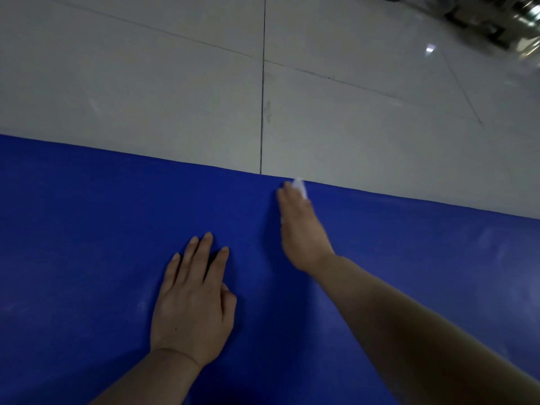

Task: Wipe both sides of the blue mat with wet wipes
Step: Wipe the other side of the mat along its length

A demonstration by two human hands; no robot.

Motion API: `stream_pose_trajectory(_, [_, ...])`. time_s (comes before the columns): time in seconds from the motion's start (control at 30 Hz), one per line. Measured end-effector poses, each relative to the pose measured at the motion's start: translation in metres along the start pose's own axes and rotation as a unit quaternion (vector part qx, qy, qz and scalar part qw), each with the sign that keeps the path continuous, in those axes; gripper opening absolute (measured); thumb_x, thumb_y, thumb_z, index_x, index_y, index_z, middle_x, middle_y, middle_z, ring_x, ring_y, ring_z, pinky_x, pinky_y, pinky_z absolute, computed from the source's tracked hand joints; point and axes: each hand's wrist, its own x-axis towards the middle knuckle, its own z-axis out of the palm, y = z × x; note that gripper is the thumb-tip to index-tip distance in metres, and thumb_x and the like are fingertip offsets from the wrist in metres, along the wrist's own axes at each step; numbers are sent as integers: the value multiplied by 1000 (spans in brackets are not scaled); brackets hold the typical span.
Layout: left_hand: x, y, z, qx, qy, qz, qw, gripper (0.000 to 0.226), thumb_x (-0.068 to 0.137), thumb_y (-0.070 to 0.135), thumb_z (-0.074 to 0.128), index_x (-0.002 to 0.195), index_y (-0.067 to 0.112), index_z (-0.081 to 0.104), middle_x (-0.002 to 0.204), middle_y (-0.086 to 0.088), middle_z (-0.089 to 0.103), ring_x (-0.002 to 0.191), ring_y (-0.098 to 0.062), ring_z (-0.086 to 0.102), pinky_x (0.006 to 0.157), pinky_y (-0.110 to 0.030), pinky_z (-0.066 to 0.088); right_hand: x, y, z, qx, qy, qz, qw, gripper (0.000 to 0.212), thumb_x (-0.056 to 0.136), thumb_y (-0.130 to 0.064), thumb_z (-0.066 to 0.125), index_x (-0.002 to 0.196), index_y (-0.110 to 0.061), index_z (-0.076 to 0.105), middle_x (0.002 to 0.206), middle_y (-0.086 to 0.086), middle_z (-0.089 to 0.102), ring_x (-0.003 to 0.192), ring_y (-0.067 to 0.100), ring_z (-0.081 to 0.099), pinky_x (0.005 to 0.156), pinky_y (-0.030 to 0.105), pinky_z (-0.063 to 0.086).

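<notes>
An indoor room with a hard tiled floor, possibly a gym or exercise space.

The floor is large, pale, glossy tiles with thin dark grout lines, and a ceiling light glints off it at the far right. A wide blue mat lies flat on the tiles. In the far right corner stands blurred shiny metal gear; it is too smeared to tell what it is.
</notes>
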Motion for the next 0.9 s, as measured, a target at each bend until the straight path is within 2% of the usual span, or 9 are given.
stream_pose_trajectory(0.07, [-1, 0, 0, 3, 4, 1, 1000, 57, 85, 29, 31, 130, 9, 57, 146, -15, 44, 136, -29, 39, 111, -44, 22, -8, 6, -3, 47, 13, -46, 998, 62, 95, 3, 32, 150, -5, 4, 158, 10, -8, 146, 23, -7, 118, 31, -5])
stream_pose_trajectory(0.23, [-1, 0, 3, 5, 16, 5, 1000, 57, 86, 29, 30, 131, 8, 57, 145, -15, 45, 135, -30, 41, 111, -44, 22, -8, 56, -9, 78, 43, 169, 982, 60, 91, 6, 34, 148, -7, 19, 158, 8, 9, 142, 29, 18, 114, 34, 23])
stream_pose_trajectory(0.3, [-1, 0, 3, 1, 20, 5, 1000, 57, 86, 29, 29, 130, 7, 57, 145, -16, 45, 135, -31, 41, 111, -45, 22, -12, 30, -8, 34, 83, 86, 992, 59, 89, 6, 29, 146, 0, 18, 155, 14, 18, 139, 35, 23, 112, 32, 22])
stream_pose_trajectory(0.37, [-1, 0, 1, -2, 24, 6, 1000, 57, 86, 29, 29, 130, 7, 57, 145, -16, 45, 135, -31, 41, 111, -45, 22, -28, 3, 0, 29, 4, -44, 999, 64, 89, 8, 24, 146, 1, -5, 156, 12, -9, 145, 29, -6, 117, 31, -4])
stream_pose_trajectory(0.43, [-1, 0, 2, -3, 27, 8, 1000, 58, 86, 29, 28, 130, 7, 57, 146, -16, 44, 135, -31, 40, 111, -45, 21, -35, 5, 6, 80, 20, -97, 992, 68, 90, 9, 29, 148, -7, -3, 154, 4, -15, 144, 17, -13, 117, 28, -6])
stream_pose_trajectory(0.63, [-1, -2, 6, -5, 22, 5, 1000, 60, 87, 31, 25, 134, 9, 54, 148, -14, 41, 138, -29, 37, 114, -47, 25, -40, 61, 3, 118, 69, 236, 962, 57, 93, 4, 31, 148, -3, 16, 159, 11, 1, 146, 24, 0, 118, 38, 15])
stream_pose_trajectory(0.7, [-2, -1, 5, -7, 22, 5, 1000, 60, 87, 31, 25, 133, 8, 55, 148, -15, 42, 138, -30, 37, 114, -48, 26, -48, 30, 1, 107, 48, 207, 971, 54, 90, 4, 31, 144, 1, 23, 157, 16, 9, 146, 29, 0, 118, 36, 13])
stream_pose_trajectory(0.8, [-2, 0, 4, -11, 26, 4, 1000, 61, 86, 31, 25, 132, 7, 55, 146, -16, 43, 137, -31, 38, 113, -49, 28, -70, -3, 18, 133, 79, 18, 988, 58, 89, 6, 39, 145, 1, 27, 157, 14, 13, 146, 26, 3, 119, 37, 15])
stream_pose_trajectory(0.9, [-2, 1, 5, -14, 35, 10, 999, 56, 87, 28, 31, 132, 7, 55, 146, -17, 43, 137, -32, 39, 113, -50, 28, -76, -2, 21, 132, 60, -14, 989, 59, 95, 1, 38, 149, -5, 16, 150, -4, -7, 140, 11, -11, 119, 34, 9])
